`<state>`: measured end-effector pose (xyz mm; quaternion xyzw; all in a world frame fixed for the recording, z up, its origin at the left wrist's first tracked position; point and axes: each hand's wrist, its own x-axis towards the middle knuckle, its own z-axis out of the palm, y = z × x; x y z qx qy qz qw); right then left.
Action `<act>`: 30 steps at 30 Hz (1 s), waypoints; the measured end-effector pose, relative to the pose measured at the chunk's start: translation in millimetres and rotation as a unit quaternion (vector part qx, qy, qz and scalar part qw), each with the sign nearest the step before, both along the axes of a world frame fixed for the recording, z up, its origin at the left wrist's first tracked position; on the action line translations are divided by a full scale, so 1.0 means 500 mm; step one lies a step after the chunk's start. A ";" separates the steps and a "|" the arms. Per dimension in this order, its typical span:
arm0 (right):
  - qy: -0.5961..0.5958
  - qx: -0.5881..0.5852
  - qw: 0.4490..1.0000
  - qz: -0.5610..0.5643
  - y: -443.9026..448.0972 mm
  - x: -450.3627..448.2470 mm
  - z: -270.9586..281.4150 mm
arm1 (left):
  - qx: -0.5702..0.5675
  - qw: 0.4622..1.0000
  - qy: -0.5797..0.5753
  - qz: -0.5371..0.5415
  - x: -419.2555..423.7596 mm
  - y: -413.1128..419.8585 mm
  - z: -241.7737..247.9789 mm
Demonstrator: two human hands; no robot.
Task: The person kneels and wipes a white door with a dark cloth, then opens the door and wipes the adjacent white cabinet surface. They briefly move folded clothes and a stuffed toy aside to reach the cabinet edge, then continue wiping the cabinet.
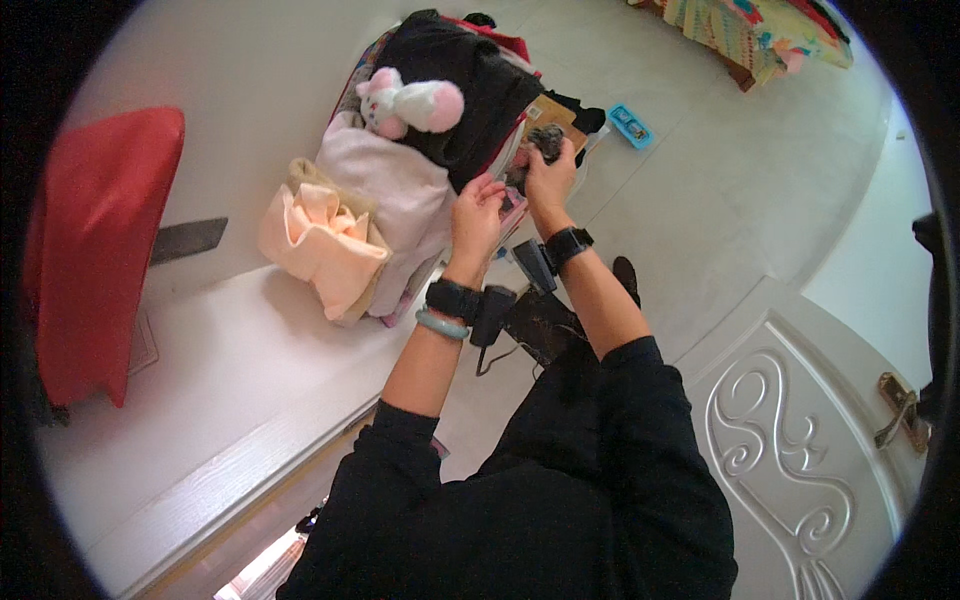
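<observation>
My right hand (551, 176) is closed around a small dark, fuzzy bundle (547, 142), whose kind I cannot tell. Just left of it is my left hand (478, 210), fingers bent and close together, beside an open container of small things; whether it grips anything there cannot be made out. Both hands are at the edge of a heap of cloth. A black garment (457, 82) tops the heap, with a white and pink plush toy (409, 103) lying on it. A pale pink cloth (390, 172) and a folded peach cloth (322, 240) lie nearer the wall. Cardboard (551, 112) shows beyond my right hand.
A blue plastic tray (631, 126) lies on the tiled floor right of the heap. A white door (780, 427) with raised scrolls stands at the lower right. Red cloth (105, 247) hangs at the left. A patterned cover (757, 37) drapes at the top right.
</observation>
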<state>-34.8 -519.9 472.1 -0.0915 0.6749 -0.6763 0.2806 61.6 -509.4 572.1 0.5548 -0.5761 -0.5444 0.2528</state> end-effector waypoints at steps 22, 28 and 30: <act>0.080 -0.045 0.995 0.047 0.056 -0.104 -0.009 | -0.217 0.916 -0.214 -0.262 -0.163 -0.124 -0.068; 0.193 -0.071 0.977 0.063 0.055 -0.118 0.012 | -0.292 0.860 -0.287 -0.304 -0.137 -0.133 0.001; 0.260 -0.071 0.960 0.075 0.034 -0.127 0.022 | -0.319 0.847 -0.289 -0.313 -0.136 -0.132 0.009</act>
